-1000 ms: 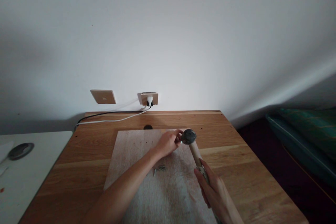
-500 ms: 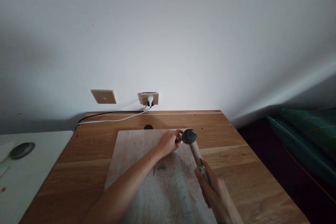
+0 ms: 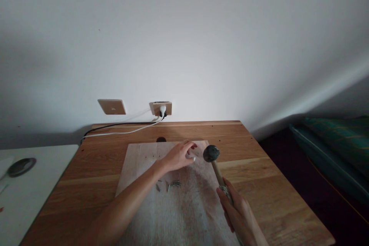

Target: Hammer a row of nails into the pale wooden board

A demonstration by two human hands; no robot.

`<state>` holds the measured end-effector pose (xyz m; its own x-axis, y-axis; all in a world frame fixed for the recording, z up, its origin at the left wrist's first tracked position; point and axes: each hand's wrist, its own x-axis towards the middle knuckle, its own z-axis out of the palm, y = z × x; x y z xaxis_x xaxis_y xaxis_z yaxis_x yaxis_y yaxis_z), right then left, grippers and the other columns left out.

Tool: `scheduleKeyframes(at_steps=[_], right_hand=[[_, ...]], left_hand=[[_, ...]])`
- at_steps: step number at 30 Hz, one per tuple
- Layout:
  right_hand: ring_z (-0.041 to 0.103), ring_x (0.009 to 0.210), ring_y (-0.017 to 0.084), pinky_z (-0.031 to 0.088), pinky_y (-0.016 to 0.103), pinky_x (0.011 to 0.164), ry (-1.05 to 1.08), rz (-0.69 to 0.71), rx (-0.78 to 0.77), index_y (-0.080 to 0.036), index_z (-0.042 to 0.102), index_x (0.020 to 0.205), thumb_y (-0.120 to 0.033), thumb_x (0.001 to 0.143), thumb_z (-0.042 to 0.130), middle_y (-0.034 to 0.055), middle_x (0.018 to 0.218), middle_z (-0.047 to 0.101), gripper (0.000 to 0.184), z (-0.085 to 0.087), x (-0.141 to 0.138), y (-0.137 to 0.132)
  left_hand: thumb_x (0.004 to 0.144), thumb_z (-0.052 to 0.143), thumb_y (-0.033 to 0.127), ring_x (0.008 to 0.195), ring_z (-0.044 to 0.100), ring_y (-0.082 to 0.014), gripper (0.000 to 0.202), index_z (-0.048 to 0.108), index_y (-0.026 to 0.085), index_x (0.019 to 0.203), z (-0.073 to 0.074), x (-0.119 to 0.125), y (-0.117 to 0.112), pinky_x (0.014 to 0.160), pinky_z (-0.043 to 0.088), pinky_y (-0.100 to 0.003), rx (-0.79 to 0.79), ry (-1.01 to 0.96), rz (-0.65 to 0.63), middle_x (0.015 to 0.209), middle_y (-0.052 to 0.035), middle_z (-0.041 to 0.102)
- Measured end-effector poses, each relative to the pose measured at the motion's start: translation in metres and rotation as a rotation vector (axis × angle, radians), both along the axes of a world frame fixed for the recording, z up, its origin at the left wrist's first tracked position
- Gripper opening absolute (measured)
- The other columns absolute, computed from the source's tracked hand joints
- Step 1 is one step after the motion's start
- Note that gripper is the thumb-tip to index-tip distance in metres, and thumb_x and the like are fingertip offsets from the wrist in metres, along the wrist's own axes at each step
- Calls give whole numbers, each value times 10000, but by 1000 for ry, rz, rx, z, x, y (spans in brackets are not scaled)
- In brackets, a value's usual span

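Observation:
My right hand [image 3: 238, 207] is wrapped round the handle of a rubber mallet [image 3: 211, 153]. Its dark head is raised over the right edge of a pale wooden board [image 3: 161, 219], and its wooden shaft slants down into my palm. Close to the left of that head, above the board's far right part, my left hand [image 3: 179, 156] is open, with thumb and fingers apart. A small pile of nails [image 3: 175, 183] lies on the board below my left wrist. In a row near the far edge are several small dark nail spots [image 3: 152, 156].
The board rests on a wooden table [image 3: 259, 184] against a white wall. White and black cables [image 3: 127, 133] run along its back to a wall socket [image 3: 162, 109]. A white surface [image 3: 49, 177] with a dark round object [image 3: 22, 167] adjoins at left; cushions [image 3: 340, 142] lie at right.
My left hand has spread its fingers from a pinch and moved a little left. The mallet head is now farther from it, slightly right and lower.

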<state>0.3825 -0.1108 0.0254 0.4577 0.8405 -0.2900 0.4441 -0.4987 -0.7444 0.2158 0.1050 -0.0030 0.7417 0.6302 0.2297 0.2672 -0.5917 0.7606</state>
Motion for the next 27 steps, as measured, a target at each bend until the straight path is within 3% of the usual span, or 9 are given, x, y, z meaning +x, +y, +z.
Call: scheduleKeyframes(at_steps=[3,6,9,12,16,20,24,27], right_hand=[[510,319,176,375,244,373,-12,11,-20,-51,537,1479,-665,965,383,-117,391,442,815,-4,0,-3],[535,330,185,399,248,373,-18,-6,-35,-46,514,1498,-659,970,369,-111,402,459,822,-7,0,-3],[540,334,191,413,253,381,-18,2,-38,-41,529,1479,-653,971,356,-111,403,449,814,-7,-1,-3],[549,345,198,419,264,387,-14,2,-19,-42,547,1458,-656,965,371,-107,418,445,807,-8,-2,-4],[550,342,206,434,271,397,-7,-5,-21,-53,531,1474,-703,970,365,-105,411,448,840,-11,-1,-4],[556,351,210,420,267,396,-17,5,-26,-51,519,1478,-691,973,357,-105,403,447,831,-17,1,-5],[546,339,198,398,260,381,-16,0,-27,-67,524,1465,-672,978,333,-115,417,427,800,-19,2,-5],[561,349,206,413,264,388,21,10,-43,-45,508,1477,-681,967,363,-120,417,425,828,-17,3,-5]], left_hand=[[776,666,56,800,685,-180,290,694,199,1027,24,-37,-4,748,502,-265,-10,162,-150,920,-19,729],[749,664,42,819,695,-193,225,684,218,887,43,-78,-11,725,471,-268,-4,391,-253,911,-5,743],[735,692,65,886,706,-219,215,676,221,882,53,-108,-19,753,466,-279,-11,529,-222,956,-8,752],[730,702,92,870,690,-222,170,670,220,838,52,-120,-26,738,450,-283,-17,617,-166,943,-8,717],[697,659,36,842,663,-210,178,634,208,733,48,-119,-33,697,413,-283,-15,656,-124,934,-14,658],[728,628,30,804,636,-188,177,634,202,764,49,-108,-29,696,397,-278,-10,560,-119,898,-6,660],[790,613,55,743,627,-162,155,648,198,841,42,-82,-12,686,416,-251,-103,333,-74,801,18,672],[798,617,43,784,645,-169,184,680,189,891,29,-54,2,735,450,-252,-62,207,-44,854,-3,696]])
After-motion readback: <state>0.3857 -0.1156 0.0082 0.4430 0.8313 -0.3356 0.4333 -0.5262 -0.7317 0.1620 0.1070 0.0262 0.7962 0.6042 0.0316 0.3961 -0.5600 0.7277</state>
